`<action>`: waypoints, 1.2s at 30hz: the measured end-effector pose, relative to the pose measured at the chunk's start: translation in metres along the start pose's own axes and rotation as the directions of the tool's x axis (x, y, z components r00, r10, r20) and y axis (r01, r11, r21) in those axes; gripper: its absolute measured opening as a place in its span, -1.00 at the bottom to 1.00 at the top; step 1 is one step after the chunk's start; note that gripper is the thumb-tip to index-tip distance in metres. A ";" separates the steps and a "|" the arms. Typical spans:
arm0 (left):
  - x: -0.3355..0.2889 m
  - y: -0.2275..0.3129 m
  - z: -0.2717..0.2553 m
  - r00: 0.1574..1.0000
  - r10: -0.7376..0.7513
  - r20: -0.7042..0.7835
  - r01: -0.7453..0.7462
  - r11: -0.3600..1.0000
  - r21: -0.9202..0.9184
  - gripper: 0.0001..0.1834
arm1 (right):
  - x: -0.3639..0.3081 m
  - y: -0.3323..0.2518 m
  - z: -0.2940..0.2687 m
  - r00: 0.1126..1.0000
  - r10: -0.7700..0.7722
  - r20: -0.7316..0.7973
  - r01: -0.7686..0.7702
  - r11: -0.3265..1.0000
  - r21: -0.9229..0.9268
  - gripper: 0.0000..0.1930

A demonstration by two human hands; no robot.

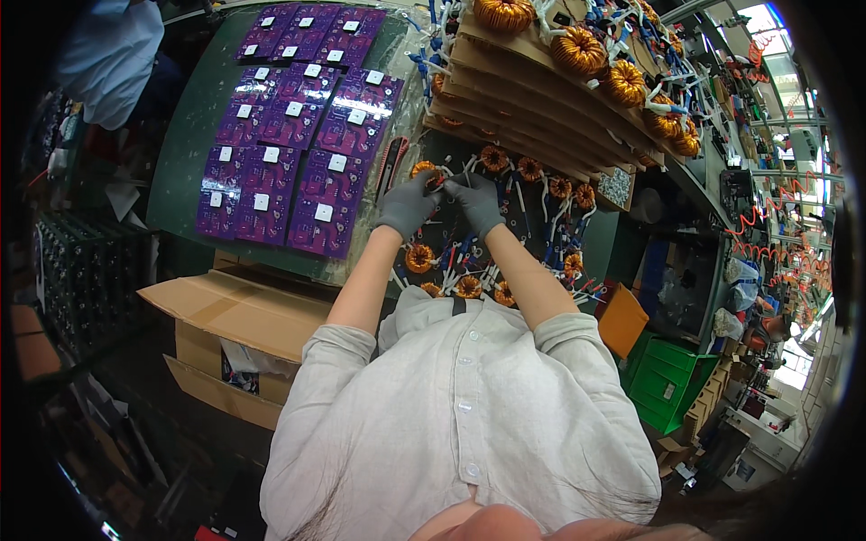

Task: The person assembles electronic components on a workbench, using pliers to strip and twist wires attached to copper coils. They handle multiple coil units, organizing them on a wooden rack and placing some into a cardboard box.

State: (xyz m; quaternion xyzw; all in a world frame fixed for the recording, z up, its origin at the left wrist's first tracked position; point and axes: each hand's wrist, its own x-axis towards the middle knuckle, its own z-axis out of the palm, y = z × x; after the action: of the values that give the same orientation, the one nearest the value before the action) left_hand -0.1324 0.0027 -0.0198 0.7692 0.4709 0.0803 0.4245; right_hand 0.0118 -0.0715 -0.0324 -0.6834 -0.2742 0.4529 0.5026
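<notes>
Upper centre of frame: gloved left hand [408, 206], right hand [478, 200] close together, fingertips curled inward; cannot tell what they pinch. Coil [421, 169] at left fingertips. Possible trouble: crowded leads [520, 200] snagging neighbouring coils [493, 159]; wrist bumping cardboard stack [514, 97].

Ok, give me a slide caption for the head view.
Gloved left hand and right hand close together beside a copper-coloured coil, purple circuit boards lying to the left.
</notes>
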 end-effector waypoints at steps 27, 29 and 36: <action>0.068 0.075 0.035 0.698 0.421 0.579 -0.715 0.375 0.589 -0.73 | -0.068 -0.019 -0.093 0.992 0.047 -0.117 -0.110 0.778 -0.618 -0.59; 0.070 0.081 0.034 0.654 0.403 0.640 -0.755 0.284 0.591 -0.71 | -0.045 -0.029 -0.083 0.995 0.091 -0.047 -0.096 0.664 -0.741 -0.59; 0.070 0.082 0.041 0.599 0.372 0.709 -0.780 0.074 0.621 -0.73 | -0.029 -0.007 -0.078 0.957 0.243 0.160 0.037 0.444 -0.895 -0.67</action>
State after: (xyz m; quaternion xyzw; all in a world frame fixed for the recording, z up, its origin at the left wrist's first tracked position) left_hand -0.0190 0.0185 -0.0053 0.9831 -0.0149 -0.1711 -0.0635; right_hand 0.0693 -0.1272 -0.0096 -0.7929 -0.4924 0.3589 -0.0004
